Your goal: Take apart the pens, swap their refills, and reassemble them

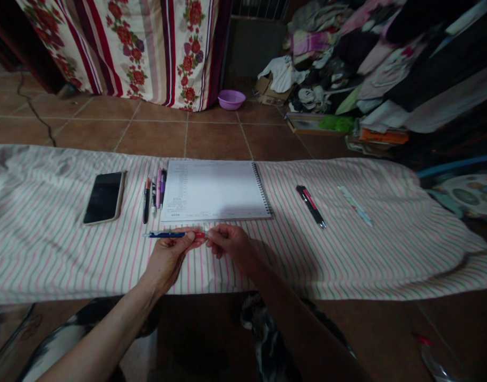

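A slim blue pen with a red end lies level above the striped cloth, just in front of the notepad. My left hand grips it between thumb and fingers near the red part. At the pen's right end, my right hand is closed in a pinch; its fingertips hide what lies between them. The spiral notepad is open to a mostly blank white page with print down its left side. Several pens lie beside its left edge.
A phone rests at left on the striped cloth. To the right lie black and red pens and a pale patterned strip. A purple basin and piled clothes are beyond, near a floral curtain.
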`<state>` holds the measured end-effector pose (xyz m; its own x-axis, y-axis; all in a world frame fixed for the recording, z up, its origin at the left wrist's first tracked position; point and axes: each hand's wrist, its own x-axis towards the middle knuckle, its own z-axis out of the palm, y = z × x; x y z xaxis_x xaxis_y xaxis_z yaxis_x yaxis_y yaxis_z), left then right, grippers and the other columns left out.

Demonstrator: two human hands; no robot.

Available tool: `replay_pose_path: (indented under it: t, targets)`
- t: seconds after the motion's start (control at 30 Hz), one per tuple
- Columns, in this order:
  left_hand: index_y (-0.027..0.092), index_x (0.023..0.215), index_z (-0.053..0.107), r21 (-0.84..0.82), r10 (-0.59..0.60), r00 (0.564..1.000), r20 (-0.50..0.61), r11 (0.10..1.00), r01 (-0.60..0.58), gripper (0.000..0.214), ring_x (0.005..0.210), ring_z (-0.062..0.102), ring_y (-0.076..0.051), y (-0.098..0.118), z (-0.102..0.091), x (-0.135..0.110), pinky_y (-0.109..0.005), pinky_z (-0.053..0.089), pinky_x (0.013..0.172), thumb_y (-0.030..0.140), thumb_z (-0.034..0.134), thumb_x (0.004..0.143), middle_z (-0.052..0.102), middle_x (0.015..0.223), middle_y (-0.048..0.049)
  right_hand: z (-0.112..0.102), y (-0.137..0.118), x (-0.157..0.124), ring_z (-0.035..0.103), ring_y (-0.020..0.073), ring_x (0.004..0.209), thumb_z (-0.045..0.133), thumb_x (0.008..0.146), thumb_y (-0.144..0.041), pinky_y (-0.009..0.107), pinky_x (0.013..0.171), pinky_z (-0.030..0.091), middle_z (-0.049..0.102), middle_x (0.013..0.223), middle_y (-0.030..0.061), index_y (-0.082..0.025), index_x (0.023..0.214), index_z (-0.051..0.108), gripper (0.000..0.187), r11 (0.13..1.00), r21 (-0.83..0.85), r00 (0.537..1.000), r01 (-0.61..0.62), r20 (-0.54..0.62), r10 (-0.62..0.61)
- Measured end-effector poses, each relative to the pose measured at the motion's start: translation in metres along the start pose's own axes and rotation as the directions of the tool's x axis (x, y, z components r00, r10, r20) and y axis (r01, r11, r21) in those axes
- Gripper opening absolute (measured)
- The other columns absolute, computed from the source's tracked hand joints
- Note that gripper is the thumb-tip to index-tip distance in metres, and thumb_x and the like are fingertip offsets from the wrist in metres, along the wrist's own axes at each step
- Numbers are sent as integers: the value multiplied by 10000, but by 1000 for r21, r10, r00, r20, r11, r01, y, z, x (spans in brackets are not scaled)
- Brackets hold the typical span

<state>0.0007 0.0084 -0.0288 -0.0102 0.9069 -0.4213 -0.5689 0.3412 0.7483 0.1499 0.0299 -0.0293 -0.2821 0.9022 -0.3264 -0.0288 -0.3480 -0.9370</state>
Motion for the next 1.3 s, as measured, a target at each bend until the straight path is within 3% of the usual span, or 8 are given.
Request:
replay_pose_path:
  t: [0.3,0.5,0.77,1.1,1.3]
  targets:
    - [73,720,702,-20,6,1000,-29,1000,-6,201,687,675,-165,0,2,0,-258,551,744,165,790,565,712,702,-90,0,5,1,539,74,500,677,629,-345,182,439,410,603,603,-22,-145,732,588,241,997,78,1000,-4,-31,6]
    - [78,735,701,-37,2,1000,-27,999,-3,179,726,677,-176,0,1,0,-293,545,789,152,774,589,714,724,-87,0,3,2,570,87,564,645,679,-382,157,405,398,619,684,1,-153,811,587,271,999,38,999,-8,-48,10]
    - [79,737,701,-36,18,1000,-14,999,-18,168,731,677,-174,-1,-1,1,-305,537,810,154,766,601,714,731,-89,3,-9,-3,436,49,385,502,777,-456,174,354,314,541,503,-20,-152,581,542,364,989,-147,999,13,-29,-17]
    - [83,739,700,-24,14,1000,-24,1000,-15,190,725,677,-180,0,1,0,-321,539,816,159,779,584,714,722,-88,2,-4,0,429,46,401,581,717,-379,177,389,331,540,494,-33,-152,592,563,260,998,-64,999,13,-29,-15]
    - [89,740,700,-21,19,1000,-9,1000,-19,180,727,677,-177,0,0,0,-312,540,806,155,774,590,714,732,-88,0,0,1,509,61,479,624,673,-339,169,415,357,598,598,-20,-153,685,582,191,1000,2,1000,12,-25,-12]
